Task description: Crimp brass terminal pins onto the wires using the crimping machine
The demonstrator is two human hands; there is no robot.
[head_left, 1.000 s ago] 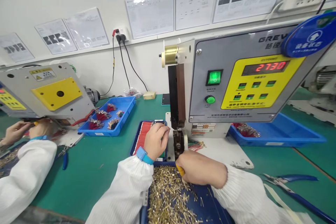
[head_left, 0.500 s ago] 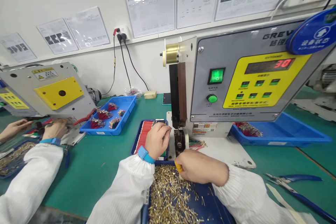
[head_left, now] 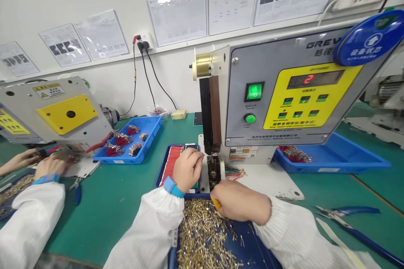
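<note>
My left hand (head_left: 188, 169), with a blue wrist strap, has its fingers pinched just left of the crimping head (head_left: 213, 170) of a bench machine (head_left: 284, 105). Any item in that pinch is too small to make out. Below it lies a small blue tray (head_left: 161, 168) of red wires (head_left: 172, 160). My right hand (head_left: 243, 202) is curled closed in front of the crimping head, a yellow cover on one finger; its fingertips are hidden. Beneath both hands sits a dark blue tray (head_left: 252, 243) with a heap of small brass-coloured pins (head_left: 202, 235).
Blue bins of bundled wires stand at left (head_left: 148, 138) and right (head_left: 347, 159). Blue-handled pliers (head_left: 347, 220) lie right. A co-worker's hands (head_left: 47, 168) work at another machine (head_left: 63, 113) on the left. Wires (head_left: 235, 173) lie on the machine's base plate.
The red display went from 30 to 2. My hands keep nearly the same pose while the view shifts slightly. The co-worker's nearer hand moved left and down.
</note>
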